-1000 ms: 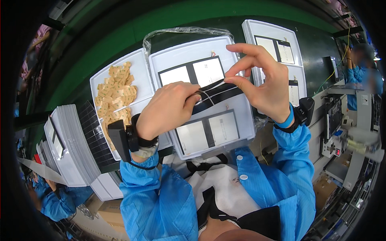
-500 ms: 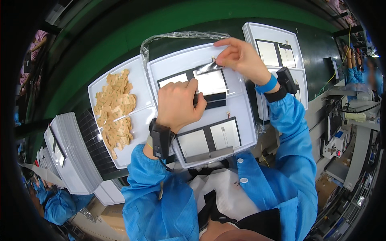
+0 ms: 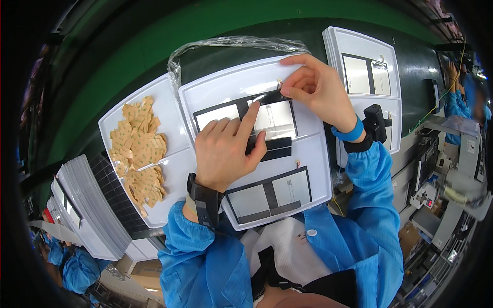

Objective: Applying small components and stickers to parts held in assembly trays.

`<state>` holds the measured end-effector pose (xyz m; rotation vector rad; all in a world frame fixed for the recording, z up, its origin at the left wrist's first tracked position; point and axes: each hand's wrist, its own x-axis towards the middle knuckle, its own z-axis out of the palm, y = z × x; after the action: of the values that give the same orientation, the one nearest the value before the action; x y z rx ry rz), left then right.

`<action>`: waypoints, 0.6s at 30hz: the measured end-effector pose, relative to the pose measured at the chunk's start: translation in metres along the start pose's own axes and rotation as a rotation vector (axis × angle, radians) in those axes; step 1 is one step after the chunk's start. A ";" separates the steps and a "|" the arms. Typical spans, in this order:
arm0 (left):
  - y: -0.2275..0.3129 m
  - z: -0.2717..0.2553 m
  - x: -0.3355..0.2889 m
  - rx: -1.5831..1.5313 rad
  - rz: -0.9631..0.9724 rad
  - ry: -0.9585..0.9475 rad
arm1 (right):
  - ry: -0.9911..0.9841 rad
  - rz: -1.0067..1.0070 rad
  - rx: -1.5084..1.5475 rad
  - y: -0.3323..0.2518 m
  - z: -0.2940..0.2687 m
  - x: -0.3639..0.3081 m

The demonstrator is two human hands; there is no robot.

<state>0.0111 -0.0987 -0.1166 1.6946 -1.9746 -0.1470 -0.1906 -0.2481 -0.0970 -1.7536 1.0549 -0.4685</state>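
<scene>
Green bench lies under both our hands. On it, a big white tray sits beneath them. Left of our left hand, another tray holds tan sticker bits. Our left hand is mostly open, fingers pressing flat on a pale panel. Our right hand pinches a thin black strip at the panel's top edge.

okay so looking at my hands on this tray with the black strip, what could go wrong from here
The right hand pinches only one end of the black strip, so it may go down skewed or creased on the panel. The left hand presses directly on the panel, which might smudge or shift it in the white tray. The loose plastic bag beside the tray could catch the strip.
</scene>
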 end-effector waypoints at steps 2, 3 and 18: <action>0.000 0.001 0.001 -0.010 0.008 0.013 | 0.004 -0.004 0.014 0.002 0.000 0.000; 0.000 0.002 0.001 -0.015 0.017 0.029 | 0.007 -0.013 0.029 0.003 0.000 0.001; 0.001 0.001 0.002 0.023 0.000 -0.026 | 0.048 -0.057 0.003 0.006 0.004 0.000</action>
<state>0.0099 -0.1006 -0.1168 1.7155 -2.0028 -0.1477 -0.1902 -0.2467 -0.1047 -1.7808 1.0392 -0.5503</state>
